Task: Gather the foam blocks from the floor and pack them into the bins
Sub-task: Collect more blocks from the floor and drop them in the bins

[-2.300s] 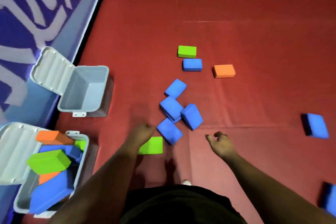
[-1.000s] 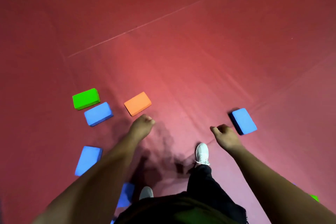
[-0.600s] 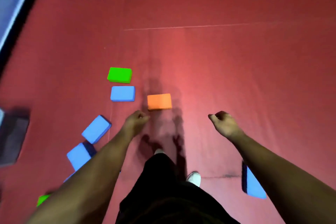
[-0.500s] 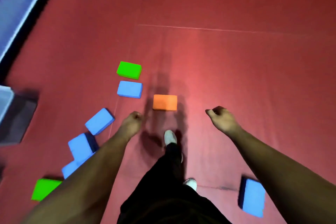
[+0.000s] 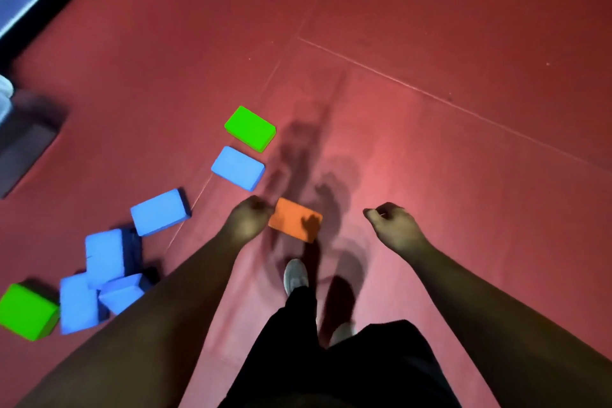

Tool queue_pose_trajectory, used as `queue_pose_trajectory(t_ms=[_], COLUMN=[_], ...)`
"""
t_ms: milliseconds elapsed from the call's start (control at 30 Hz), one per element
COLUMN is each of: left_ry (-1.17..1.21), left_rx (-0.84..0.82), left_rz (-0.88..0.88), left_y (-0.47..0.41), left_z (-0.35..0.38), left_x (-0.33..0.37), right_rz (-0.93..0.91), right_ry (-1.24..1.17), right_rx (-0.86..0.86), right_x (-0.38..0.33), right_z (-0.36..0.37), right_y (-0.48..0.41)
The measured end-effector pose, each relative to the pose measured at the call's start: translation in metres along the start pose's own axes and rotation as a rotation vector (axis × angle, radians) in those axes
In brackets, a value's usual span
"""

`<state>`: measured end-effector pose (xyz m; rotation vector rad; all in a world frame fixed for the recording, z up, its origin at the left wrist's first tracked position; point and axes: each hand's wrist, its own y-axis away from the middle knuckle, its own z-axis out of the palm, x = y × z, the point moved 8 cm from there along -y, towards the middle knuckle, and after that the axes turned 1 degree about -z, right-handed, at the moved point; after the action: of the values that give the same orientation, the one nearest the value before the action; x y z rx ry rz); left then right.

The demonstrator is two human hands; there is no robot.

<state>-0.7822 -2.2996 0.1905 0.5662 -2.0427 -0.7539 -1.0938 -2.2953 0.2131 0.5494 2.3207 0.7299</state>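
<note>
Both arms reach out over the red floor (image 5: 430,149). The left hand (image 5: 246,219) has its fingers curled in and holds nothing. The right hand (image 5: 394,225) is curled in too and holds nothing. The orange block (image 5: 293,219) lies flat on the floor just beside the left hand, between the two hands. I cannot tell if the hand touches it. Farther off lies a blue block (image 5: 237,168), and just past it a green block (image 5: 250,128). To the left lies another blue block (image 5: 160,212), then a heap (image 5: 106,255) of blue blocks that lean on each other. A second green block (image 5: 28,311) sits at the end of the heap. A grey bin (image 5: 26,142) shows at the far left, all blurred. A white shoe (image 5: 295,275) is on the floor near the orange block.
</note>
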Motion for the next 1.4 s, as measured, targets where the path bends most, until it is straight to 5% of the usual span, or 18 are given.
queue_pose_trajectory(t_ms=[200, 533, 1033, 1267, 1400], left_ry=[0.218, 0.639, 0.917, 1.17, 1.076], left_rx=[0.059, 0.314, 0.481, 0.315, 0.509], left_rz=[-0.124, -0.599, -0.89, -0.808, -0.736], left_y=[-0.075, -0.21, -0.399, -0.451, -0.441], left_z=[0.006, 0.114, 0.314, 0.369, 0.33], left_x=[0.024, -0.143, -0.346, -0.376, -0.388], right_rz=[-0.089, -0.342, -0.422, -0.202, -0.192], right_ry=[0.148, 0.447, 0.546, 0.374, 0.233], right_rx=[-0.162, -0.459, -0.647, -0.698, -0.636], right_x=[-0.034, -0.06, 0.081, 0.137, 0.127], right_z=[0.013, 0.162, 0.45, 0.512, 0.51], right_y=[-0.124, -0.349, -0.511, -0.519, -0.517])
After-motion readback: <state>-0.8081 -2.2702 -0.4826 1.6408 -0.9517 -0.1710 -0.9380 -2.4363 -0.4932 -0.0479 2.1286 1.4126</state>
